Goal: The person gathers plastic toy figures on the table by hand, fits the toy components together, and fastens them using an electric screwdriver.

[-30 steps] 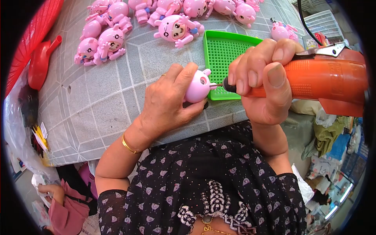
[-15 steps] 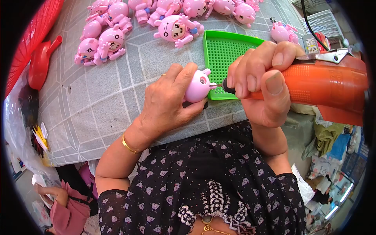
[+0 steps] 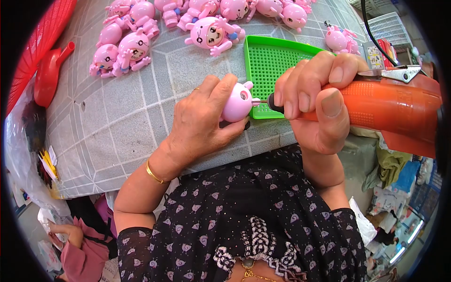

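My left hand (image 3: 199, 113) is closed around a pink toy (image 3: 236, 104) over the near part of the table, with the toy's ears and a round recess facing right. In my right hand (image 3: 319, 101) is an orange electric screwdriver (image 3: 390, 105) with a metal lever on top. Its thin bit (image 3: 261, 101) points left and its tip is at the toy's ear side; I cannot tell whether it touches. A green perforated tray (image 3: 275, 61) lies just behind, partly hidden by my right hand.
Several pink toy figures (image 3: 209, 34) lie along the far side of the grey table (image 3: 122, 122), with another figure (image 3: 340, 40) at the back right. A red dustpan-like piece (image 3: 49, 75) is at the left. A black cable (image 3: 371, 28) hangs at the right. Another person (image 3: 84, 254) sits at lower left.
The screwdriver's rear has dropped slightly, and my right hand has shifted a little to the right. The green tray has moved very slightly; the left hand and toy stay in place.
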